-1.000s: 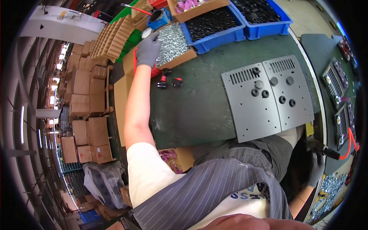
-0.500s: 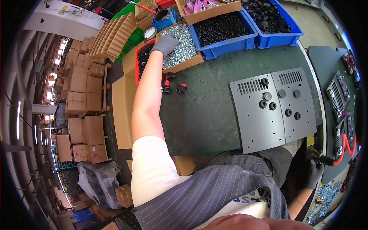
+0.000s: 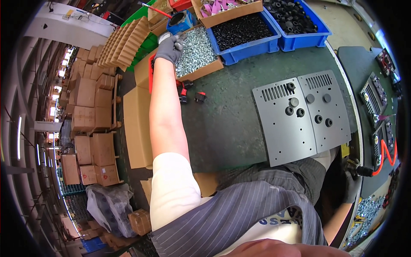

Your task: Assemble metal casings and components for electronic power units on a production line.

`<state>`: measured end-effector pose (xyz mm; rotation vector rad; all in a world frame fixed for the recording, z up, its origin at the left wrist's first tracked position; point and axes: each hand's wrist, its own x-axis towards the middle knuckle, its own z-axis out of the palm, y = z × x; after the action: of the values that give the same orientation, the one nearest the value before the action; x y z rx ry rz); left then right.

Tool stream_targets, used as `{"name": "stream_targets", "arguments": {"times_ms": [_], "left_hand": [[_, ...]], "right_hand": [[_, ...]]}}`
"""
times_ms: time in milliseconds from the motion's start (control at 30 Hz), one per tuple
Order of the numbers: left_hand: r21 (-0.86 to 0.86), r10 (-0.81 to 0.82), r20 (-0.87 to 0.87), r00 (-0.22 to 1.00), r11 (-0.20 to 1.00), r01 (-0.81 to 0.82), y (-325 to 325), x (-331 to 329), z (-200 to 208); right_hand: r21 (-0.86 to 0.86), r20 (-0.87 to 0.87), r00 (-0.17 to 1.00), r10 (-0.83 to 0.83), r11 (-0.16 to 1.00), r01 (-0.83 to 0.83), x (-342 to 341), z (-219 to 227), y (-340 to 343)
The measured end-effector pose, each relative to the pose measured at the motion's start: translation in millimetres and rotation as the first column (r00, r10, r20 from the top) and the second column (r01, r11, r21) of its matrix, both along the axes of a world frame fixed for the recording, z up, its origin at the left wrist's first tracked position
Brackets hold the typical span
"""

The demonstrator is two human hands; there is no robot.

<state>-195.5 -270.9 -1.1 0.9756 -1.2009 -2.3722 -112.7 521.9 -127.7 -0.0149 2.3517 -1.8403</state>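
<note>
My left hand (image 3: 169,50), in a grey glove, reaches to the left edge of a cardboard box of silver screws (image 3: 195,51). Its fingers are curled together; whatever they pinch is too small to make out. At the right, my gloved right hand (image 3: 352,185) is wrapped around a power screwdriver (image 3: 363,170) with an orange-red hose. Between the hands, two slotted grey metal panels (image 3: 299,137) lie side by side at the bench's right edge. Black rubber grommets (image 3: 300,112) and round dark caps (image 3: 293,102) are on them.
Blue bins of small black parts (image 3: 242,34) and black rubber pieces (image 3: 293,19) line the far edge. Small red-and-black pieces (image 3: 200,97) lie on the green bench (image 3: 222,120). Cardboard dividers (image 3: 124,43) stand far left. A side table (image 3: 349,64) holds metal assemblies.
My left hand has drawn back from the middle of the screws to the box's left edge, its fingers now curled. My right hand keeps its grip on the screwdriver. The whole view has shifted slightly.
</note>
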Motion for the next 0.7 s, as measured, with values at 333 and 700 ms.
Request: {"name": "stream_targets", "arguments": {"times_ms": [333,700], "left_hand": [[0.342,0.155,-0.313,0.937,0.939,-0.041,34,21,-4],[0.318,-0.069,-0.463,0.884,0.918,0.238,159,102,-19]], "right_hand": [[0.147,-0.094,0.992,-0.086,0.984,0.099,5,-4,-3],[-0.577,-0.533,0.845,-0.044,0.75,-0.324,-15,178,-112]]}}
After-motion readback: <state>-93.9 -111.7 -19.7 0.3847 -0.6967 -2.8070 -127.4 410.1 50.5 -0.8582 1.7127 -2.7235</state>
